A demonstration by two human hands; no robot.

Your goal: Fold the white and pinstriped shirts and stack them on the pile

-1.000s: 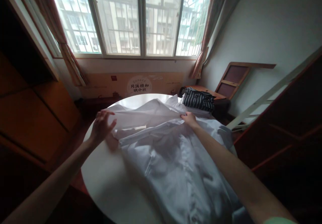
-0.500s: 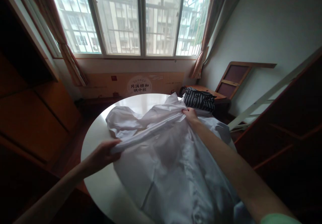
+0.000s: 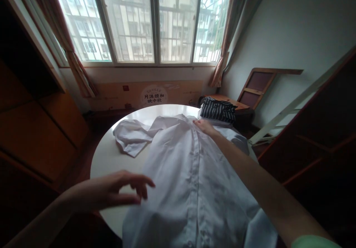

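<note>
A white button-up shirt [image 3: 172, 162] lies spread over the round white table [image 3: 107, 166], its button placket running down the middle toward me. One sleeve [image 3: 130, 133] stretches out to the left across the tabletop. My left hand [image 3: 122, 190] hovers beside the shirt's left edge with fingers apart and nothing in them. Up by the collar end, my right hand [image 3: 204, 126] has its fingers closed on the shirt's cloth. The lower end of the shirt runs out of the bottom of the view.
A folded black-and-white striped garment [image 3: 218, 110] sits at the table's far right, on other pale cloth. Beyond stands a wooden chair [image 3: 256, 84]. A white metal frame [image 3: 286, 110] leans at the right. Window, curtains and a printed board [image 3: 180, 92] are at the back.
My left hand has let go of the shirt edge and drawn down toward me. The shirt front now lies flatter, with its placket showing. My right hand has shifted slightly left.
</note>
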